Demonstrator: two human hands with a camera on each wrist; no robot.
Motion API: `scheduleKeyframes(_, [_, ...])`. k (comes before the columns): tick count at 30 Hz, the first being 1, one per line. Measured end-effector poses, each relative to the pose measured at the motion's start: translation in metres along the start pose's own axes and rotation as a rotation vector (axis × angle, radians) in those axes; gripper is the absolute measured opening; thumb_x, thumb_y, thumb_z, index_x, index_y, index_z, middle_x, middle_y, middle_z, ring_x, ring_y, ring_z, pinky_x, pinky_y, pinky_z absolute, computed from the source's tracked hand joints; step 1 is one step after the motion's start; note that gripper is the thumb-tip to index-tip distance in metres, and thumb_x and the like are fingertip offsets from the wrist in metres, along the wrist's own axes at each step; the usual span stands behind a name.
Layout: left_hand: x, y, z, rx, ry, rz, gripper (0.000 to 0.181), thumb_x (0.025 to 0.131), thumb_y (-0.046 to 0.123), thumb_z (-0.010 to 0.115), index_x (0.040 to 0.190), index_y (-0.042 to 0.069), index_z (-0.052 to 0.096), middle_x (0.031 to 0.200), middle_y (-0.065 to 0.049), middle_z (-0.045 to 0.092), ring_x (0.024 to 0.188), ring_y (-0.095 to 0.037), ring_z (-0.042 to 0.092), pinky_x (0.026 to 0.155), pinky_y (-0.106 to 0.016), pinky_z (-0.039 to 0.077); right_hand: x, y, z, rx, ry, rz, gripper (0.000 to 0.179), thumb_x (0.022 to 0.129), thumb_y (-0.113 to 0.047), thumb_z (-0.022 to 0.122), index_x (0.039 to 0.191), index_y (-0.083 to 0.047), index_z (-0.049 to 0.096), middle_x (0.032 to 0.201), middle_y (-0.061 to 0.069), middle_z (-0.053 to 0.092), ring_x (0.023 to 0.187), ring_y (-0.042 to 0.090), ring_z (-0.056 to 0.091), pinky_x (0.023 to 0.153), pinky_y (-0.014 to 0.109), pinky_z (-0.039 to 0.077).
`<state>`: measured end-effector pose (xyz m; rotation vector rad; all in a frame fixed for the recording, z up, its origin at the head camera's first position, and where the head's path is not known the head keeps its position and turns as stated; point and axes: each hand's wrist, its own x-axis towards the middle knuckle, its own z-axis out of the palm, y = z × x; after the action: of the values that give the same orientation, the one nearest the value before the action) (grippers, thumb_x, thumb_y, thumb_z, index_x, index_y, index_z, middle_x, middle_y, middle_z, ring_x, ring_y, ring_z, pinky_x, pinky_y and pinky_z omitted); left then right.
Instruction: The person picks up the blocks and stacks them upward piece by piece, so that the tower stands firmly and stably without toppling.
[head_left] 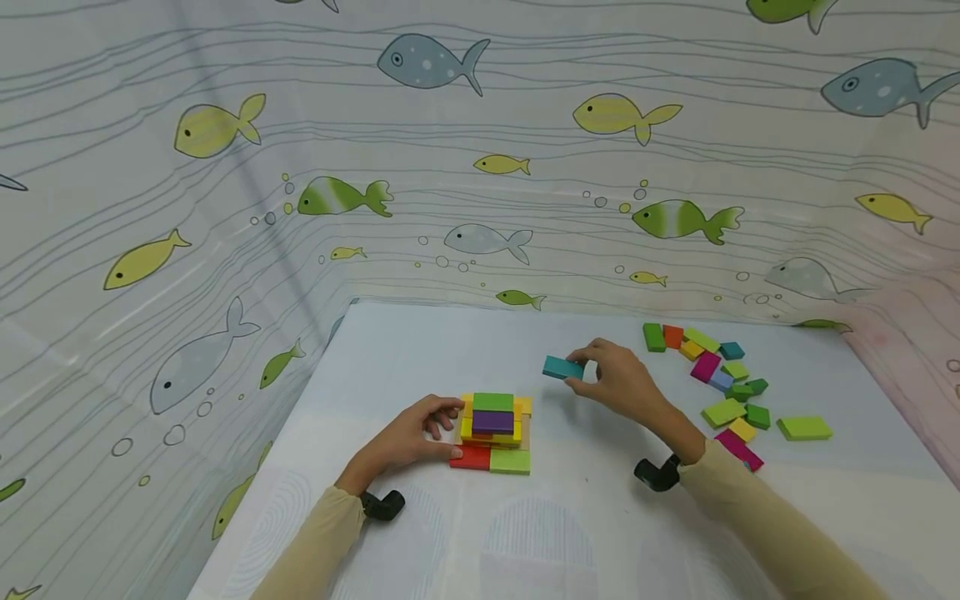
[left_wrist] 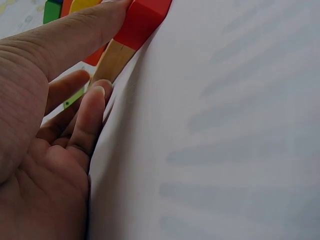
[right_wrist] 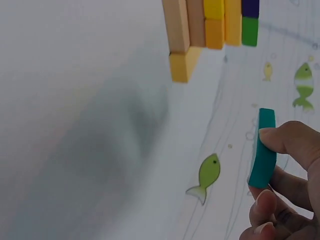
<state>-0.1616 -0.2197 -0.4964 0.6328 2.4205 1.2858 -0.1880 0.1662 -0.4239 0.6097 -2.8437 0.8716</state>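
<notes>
Teal block (head_left: 562, 368) is pinched between the thumb and fingers of my right hand (head_left: 621, 382), raised above the table to the right of the stack. The right wrist view shows the same teal block (right_wrist: 263, 147) tilted near upright. A layered stack of coloured blocks (head_left: 493, 422) stands in the middle, with green and purple blocks uppermost. My left hand (head_left: 408, 433) rests at its left side, thumb against the red block (head_left: 470, 457) at the base. In the left wrist view that thumb touches the red block (left_wrist: 142, 22); the other fingers bend loosely beside the wooden piece (left_wrist: 114, 61).
Loose blocks, among them a magenta block (head_left: 706, 366) and a lime block (head_left: 805, 428), lie scattered on the right of the white table (head_left: 420, 350). A light green block (head_left: 510, 462) lies beside the red one. Fish-patterned sheets (head_left: 480, 200) enclose the table's back and sides.
</notes>
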Motion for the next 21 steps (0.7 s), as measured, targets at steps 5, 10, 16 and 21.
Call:
scheduleKeyframes(5, [-0.001, 0.000, 0.000, -0.002, 0.003, 0.007, 0.073, 0.083, 0.033, 0.089, 0.145, 0.023, 0.054, 0.126, 0.001, 0.056, 0.097, -0.020, 0.057, 0.085, -0.030, 0.051, 0.004, -0.029, 0.015, 0.022, -0.011, -0.067, 0.033, 0.085, -0.026, 0.086, 0.114, -0.012, 0.078, 0.099, 0.000, 0.066, 0.074, 0.015, 0.052, 0.060, 0.028, 0.047])
scheduleKeyframes(10, [-0.001, 0.001, 0.000, -0.008, 0.004, 0.000, 0.072, 0.083, 0.034, 0.089, 0.145, 0.023, 0.054, 0.126, 0.001, 0.056, 0.097, -0.020, 0.058, 0.085, -0.030, 0.051, 0.007, -0.052, 0.026, 0.034, -0.033, -0.123, 0.032, 0.085, -0.026, 0.087, 0.113, -0.013, 0.078, 0.100, -0.002, 0.066, 0.074, 0.013, 0.051, 0.061, 0.027, 0.047])
scheduleKeyframes(16, [-0.002, 0.000, 0.000, -0.021, 0.005, 0.014, 0.071, 0.083, 0.032, 0.089, 0.144, 0.025, 0.054, 0.125, -0.001, 0.057, 0.097, -0.021, 0.057, 0.085, -0.030, 0.051, 0.010, -0.071, 0.038, 0.021, -0.084, -0.155, 0.033, 0.087, -0.030, 0.085, 0.115, -0.014, 0.077, 0.104, -0.002, 0.067, 0.085, 0.017, 0.060, 0.070, 0.026, 0.051])
scheduleKeyframes(21, [-0.001, 0.000, 0.001, -0.043, 0.006, 0.012, 0.071, 0.082, 0.028, 0.090, 0.143, 0.025, 0.055, 0.125, -0.001, 0.057, 0.097, -0.021, 0.057, 0.084, -0.030, 0.050, 0.011, -0.079, 0.045, 0.027, -0.119, -0.163, 0.033, 0.088, -0.032, 0.084, 0.115, -0.014, 0.077, 0.106, -0.001, 0.067, 0.093, 0.023, 0.066, 0.076, 0.030, 0.053])
